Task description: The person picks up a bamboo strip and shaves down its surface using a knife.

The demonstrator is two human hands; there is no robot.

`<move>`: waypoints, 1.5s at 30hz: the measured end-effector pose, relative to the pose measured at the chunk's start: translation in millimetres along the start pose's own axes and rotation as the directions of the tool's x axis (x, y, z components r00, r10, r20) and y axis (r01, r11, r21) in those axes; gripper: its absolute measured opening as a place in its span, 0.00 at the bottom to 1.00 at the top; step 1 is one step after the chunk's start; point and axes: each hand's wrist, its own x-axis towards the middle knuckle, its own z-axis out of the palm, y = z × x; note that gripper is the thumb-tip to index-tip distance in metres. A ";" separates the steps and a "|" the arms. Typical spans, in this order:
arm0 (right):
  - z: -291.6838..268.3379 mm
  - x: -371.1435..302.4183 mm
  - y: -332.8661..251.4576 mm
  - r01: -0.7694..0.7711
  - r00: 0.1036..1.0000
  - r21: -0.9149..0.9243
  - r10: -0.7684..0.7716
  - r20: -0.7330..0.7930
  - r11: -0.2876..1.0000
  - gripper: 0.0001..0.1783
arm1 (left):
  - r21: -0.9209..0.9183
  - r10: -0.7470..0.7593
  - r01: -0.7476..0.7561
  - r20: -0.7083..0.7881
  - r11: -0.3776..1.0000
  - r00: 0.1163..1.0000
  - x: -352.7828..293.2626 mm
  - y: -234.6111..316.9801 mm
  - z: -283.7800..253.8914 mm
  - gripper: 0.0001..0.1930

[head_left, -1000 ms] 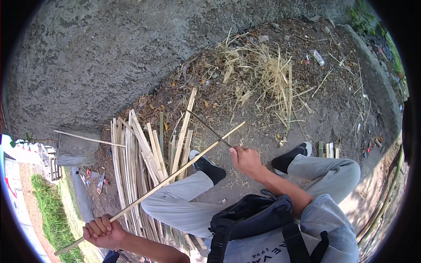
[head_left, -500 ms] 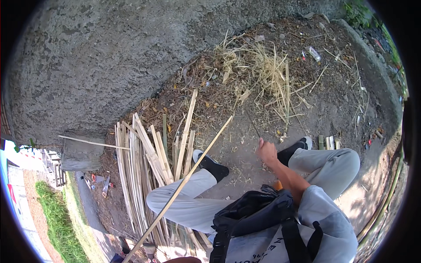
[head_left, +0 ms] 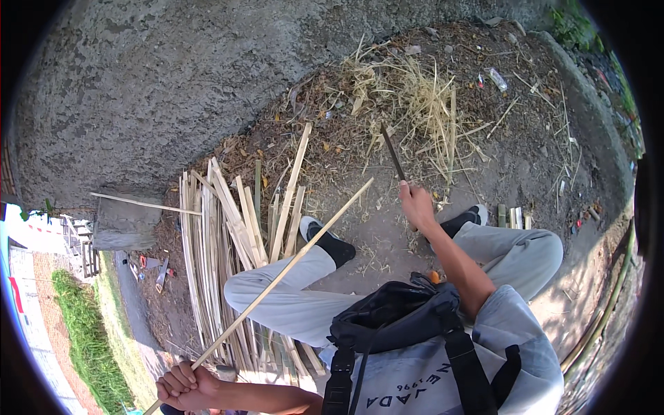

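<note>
My left hand [head_left: 185, 387] is closed around the lower end of a long, thin bamboo strip [head_left: 277, 280]. The strip slants up and right across my left leg, its far tip over the ground between my feet. In my right hand [head_left: 418, 206], fingers wrapped round its handle, is a knife [head_left: 392, 151] with a long, narrow, dark blade. The blade points away from me, up and slightly left. Strip and knife are apart.
Split bamboo strips [head_left: 207, 242] lie in a heap on the left. Pale shavings [head_left: 415, 104] are piled ahead, below a rough grey concrete wall [head_left: 166, 104]. A black bag [head_left: 394, 318] hangs at my front. A clear plastic bottle [head_left: 496, 79] lies at the far right.
My left hand has come into view at the lower left, gripping the strip. My right hand has shifted slightly upward, and the knife blade now shows more broadly.
</note>
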 end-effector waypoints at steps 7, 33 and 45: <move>5.9 -16.9 -14.9 0.044 0.996 0.073 -0.050 0.077 0.996 0.29 | 0.061 0.045 -0.017 -0.507 0.998 0.861 -0.5 -34.7 -21.4 0.23; -25.8 -76.3 -30.0 0.078 0.942 -0.104 -0.039 0.333 0.992 0.25 | 0.166 -0.359 0.430 -0.339 0.887 0.870 2.7 -236.7 76.3 0.08; -45.3 -61.0 -33.7 -0.009 0.978 0.003 0.008 0.207 1.000 0.26 | 0.623 -0.197 -0.092 0.380 0.777 0.904 27.7 -244.1 108.6 0.16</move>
